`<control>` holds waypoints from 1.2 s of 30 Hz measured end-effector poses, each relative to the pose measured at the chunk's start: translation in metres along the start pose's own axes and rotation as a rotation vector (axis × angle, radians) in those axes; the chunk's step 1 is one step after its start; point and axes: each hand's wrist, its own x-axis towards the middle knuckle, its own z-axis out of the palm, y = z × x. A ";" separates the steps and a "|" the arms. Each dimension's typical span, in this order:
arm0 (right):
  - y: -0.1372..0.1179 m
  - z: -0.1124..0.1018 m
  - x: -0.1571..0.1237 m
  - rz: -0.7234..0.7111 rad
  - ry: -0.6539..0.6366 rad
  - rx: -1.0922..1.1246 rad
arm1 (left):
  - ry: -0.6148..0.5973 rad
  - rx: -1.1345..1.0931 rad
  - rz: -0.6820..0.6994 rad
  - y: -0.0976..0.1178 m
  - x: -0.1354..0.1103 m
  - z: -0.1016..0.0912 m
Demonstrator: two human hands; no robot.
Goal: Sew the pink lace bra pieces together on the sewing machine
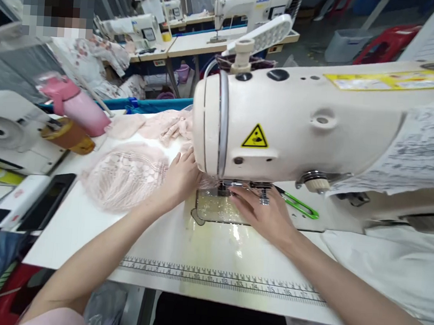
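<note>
A cream sewing machine (300, 123) stands on a white table (88, 223). My left hand (181, 177) lies flat with fingers stretched out on pale pink lace fabric (124, 179), just left of the machine head. My right hand (263, 214) rests palm down on the metal needle plate (214, 211), fingers extended toward the presser foot (262, 194). Whether fabric lies under the needle is hidden by the machine head and my hands.
A pink bottle (77, 105) and brown cup (67, 136) stand at the left, with a black phone (47, 201) near them. Green-handled snips (300, 206) lie right of the needle. A ruler strip (224, 278) runs along the front edge. Another person sits at back left.
</note>
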 end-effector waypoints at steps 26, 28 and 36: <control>0.001 -0.008 0.008 -0.153 0.157 0.079 | 0.011 -0.147 0.185 0.092 -0.089 -0.029; 0.003 -0.009 0.008 -0.236 0.182 0.100 | 0.029 0.001 0.234 0.090 -0.086 -0.017; 0.008 -0.010 0.008 -0.331 0.215 -0.050 | -0.083 -0.021 0.391 0.077 -0.067 -0.002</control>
